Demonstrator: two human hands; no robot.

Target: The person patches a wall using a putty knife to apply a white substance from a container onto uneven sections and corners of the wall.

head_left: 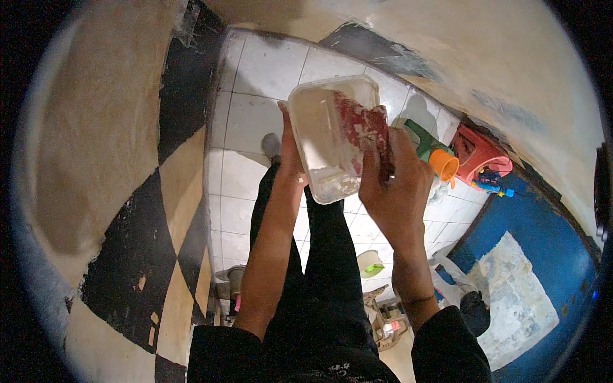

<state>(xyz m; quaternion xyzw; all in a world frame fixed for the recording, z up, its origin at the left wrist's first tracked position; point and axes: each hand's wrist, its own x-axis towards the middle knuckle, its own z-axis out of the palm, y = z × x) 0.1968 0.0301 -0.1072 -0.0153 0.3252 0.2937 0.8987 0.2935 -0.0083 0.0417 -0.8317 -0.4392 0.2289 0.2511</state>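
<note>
A clear rectangular plastic tub (313, 137) is held up in front of me, with whitish paste smeared on its bottom and sides. My left hand (291, 147) supports it from its left side and underneath, most of its fingers hidden behind the tub. Inside the tub, a flat red scraper (361, 121) coated with patches of white paste leans against the right wall. My right hand (399, 182) grips the scraper at its right end, thumb on the near face.
White floor tiles (262, 70) lie below, between walls painted with black and tan shapes. To the right are a green-and-orange plastic object (442, 163), a red plastic item (476, 153) and a blue door (562, 249) with a whitish patch. A basket (391, 325) stands near my legs.
</note>
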